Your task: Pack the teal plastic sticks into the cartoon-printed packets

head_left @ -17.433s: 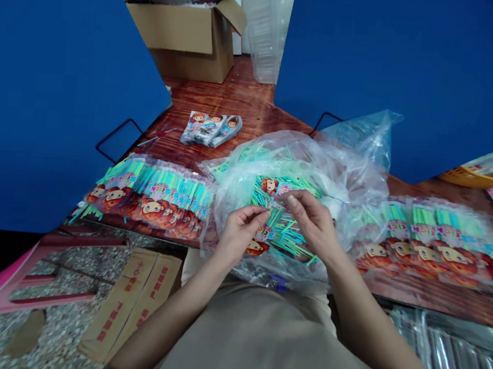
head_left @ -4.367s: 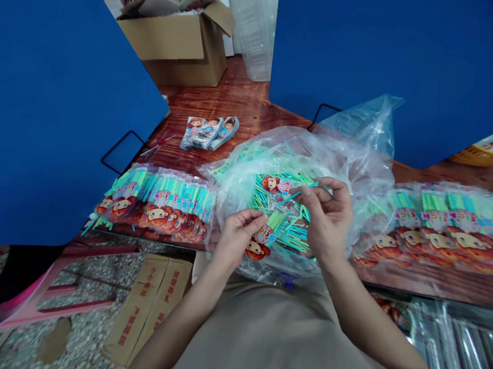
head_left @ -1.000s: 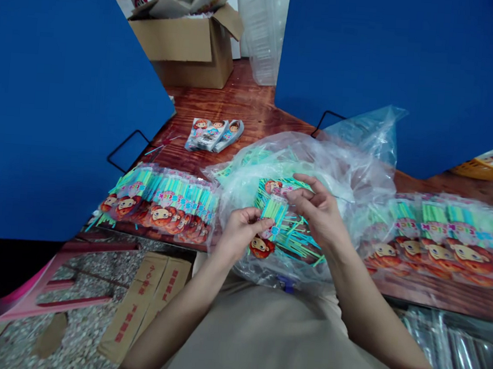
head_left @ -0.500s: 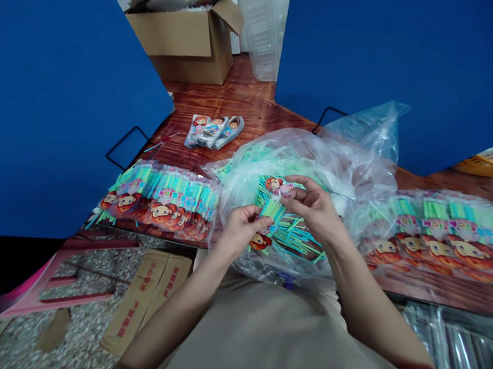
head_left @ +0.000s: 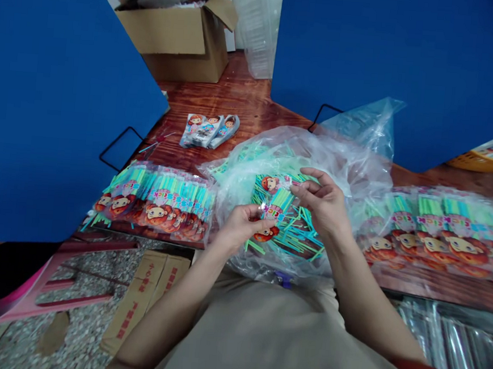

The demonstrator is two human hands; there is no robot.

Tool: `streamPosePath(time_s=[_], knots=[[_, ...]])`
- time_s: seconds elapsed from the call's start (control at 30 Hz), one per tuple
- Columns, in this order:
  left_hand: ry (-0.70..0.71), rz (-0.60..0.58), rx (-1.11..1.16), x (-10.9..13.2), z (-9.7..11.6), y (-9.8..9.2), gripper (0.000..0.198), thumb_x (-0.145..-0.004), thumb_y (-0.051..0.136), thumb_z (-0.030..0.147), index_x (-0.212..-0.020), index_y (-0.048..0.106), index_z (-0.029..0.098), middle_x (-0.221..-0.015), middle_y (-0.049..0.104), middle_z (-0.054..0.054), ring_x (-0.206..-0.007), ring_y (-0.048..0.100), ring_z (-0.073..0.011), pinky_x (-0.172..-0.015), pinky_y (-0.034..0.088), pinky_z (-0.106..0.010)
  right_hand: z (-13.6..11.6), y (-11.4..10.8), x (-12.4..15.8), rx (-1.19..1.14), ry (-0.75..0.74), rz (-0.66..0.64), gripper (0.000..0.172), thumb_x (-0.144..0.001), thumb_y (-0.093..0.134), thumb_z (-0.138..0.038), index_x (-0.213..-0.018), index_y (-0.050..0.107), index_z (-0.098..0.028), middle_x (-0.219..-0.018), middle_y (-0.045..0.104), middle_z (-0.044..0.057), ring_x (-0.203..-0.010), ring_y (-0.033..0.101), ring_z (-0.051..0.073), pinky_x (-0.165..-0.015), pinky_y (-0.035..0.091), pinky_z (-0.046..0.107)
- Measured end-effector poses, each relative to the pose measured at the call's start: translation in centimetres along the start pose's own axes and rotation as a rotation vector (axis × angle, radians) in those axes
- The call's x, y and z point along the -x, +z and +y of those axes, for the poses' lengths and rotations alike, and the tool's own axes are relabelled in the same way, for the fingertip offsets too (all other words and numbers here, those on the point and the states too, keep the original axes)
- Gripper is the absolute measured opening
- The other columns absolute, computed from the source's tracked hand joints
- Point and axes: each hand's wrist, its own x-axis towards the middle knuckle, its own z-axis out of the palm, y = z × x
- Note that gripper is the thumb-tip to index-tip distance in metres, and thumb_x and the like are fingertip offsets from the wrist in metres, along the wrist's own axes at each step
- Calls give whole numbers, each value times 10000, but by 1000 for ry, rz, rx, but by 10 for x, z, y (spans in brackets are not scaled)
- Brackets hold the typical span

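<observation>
My left hand (head_left: 240, 225) pinches the lower end of a small printed packet (head_left: 272, 215) with a cartoon face, filled with teal sticks. My right hand (head_left: 324, 202) grips the packet's upper end, fingers curled. Both hands hover over a big clear plastic bag (head_left: 299, 160) that holds loose teal sticks (head_left: 299, 240) and another printed packet (head_left: 270, 183).
Rows of filled packets lie left (head_left: 155, 203) and right (head_left: 434, 236) on the red-brown wooden table (head_left: 244, 102). A few empty packets (head_left: 208, 129) lie farther back. A cardboard box (head_left: 177, 31) stands at the far end. Flat cartons (head_left: 143, 298) and a pink stool (head_left: 28, 298) are on the floor.
The packet has been turned and lowered slightly between my hands; the right hand has moved a little rightward along its top end. Earlier the right hand held a single stick.
</observation>
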Motion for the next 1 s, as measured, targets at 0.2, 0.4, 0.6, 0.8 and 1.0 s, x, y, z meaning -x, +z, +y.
streamPosePath(time_s=[0.2, 0.4, 0.6, 0.8, 1.0], knots=[[22, 63, 65, -2, -3, -2, 397, -525, 923, 355, -789, 732, 129, -712, 717, -19, -604, 615, -117, -660, 486, -264, 5, 7, 9, 30, 61, -154, 681, -590, 911, -375, -1167, 561, -281, -682, 606, -78, -564, 599, 120, -537, 512, 266], [46, 105, 91, -3, -5, 3, 374, -516, 914, 333, -767, 726, 129, -654, 681, -4, -554, 574, -106, -603, 463, -255, 15, 13, 18, 82, 53, -230, 779, -596, 910, -379, -1244, 491, -270, -598, 546, -101, -512, 548, 126, -499, 451, 275], [58, 115, 91, -5, -11, 4, 360, -530, 900, 357, -729, 704, 131, -585, 628, 16, -526, 543, -97, -572, 433, -241, 19, 14, 17, 104, 22, -219, 737, -617, 898, -344, -1229, 495, -267, -585, 516, -109, -503, 489, 109, -491, 406, 264], [35, 106, 92, -3, -8, 3, 399, -510, 910, 382, -756, 714, 136, -597, 652, 11, -516, 556, -105, -555, 448, -241, 23, 17, 19, 98, -13, -220, 733, -647, 884, -327, -1267, 499, -258, -557, 472, -127, -490, 470, 97, -500, 415, 256], [70, 111, 60, -4, -11, 3, 402, -524, 904, 418, -715, 696, 131, -607, 652, 8, -546, 570, -103, -583, 462, -238, 26, 17, 19, 78, 36, -217, 768, -611, 900, -379, -1253, 491, -280, -689, 642, -59, -588, 609, 163, -581, 510, 325]])
